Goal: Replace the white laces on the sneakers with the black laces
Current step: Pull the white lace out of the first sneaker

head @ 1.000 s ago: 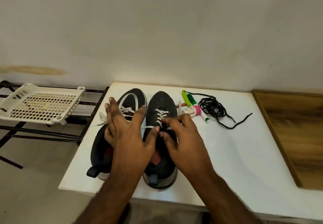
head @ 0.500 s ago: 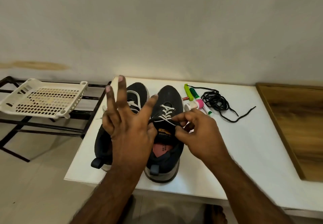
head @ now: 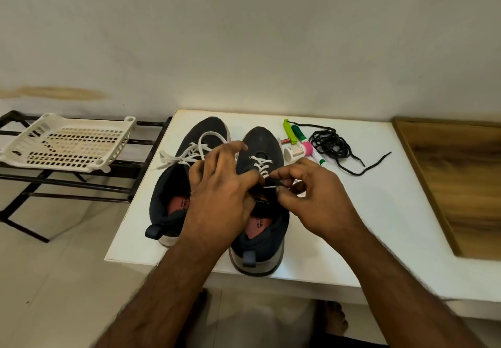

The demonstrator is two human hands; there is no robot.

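A soft, limp white lace (head: 260, 168) is being pinched near the right sneaker's (head: 261, 206) top eyelets by the right hand (head: 314, 193), while the tongue is being held by the left hand (head: 225, 185).

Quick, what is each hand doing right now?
Left hand: fingers curled on the right sneaker by its white lace; grip hidden, cannot tell.
Right hand: pinching that white lace.

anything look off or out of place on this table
Nothing looks damaged or spilled. The black laces lie in a loose tangle by the markers, and the left sneaker has its white lace pulled slack and trailing off its side, which fits a shoe that is mid-unlacing.
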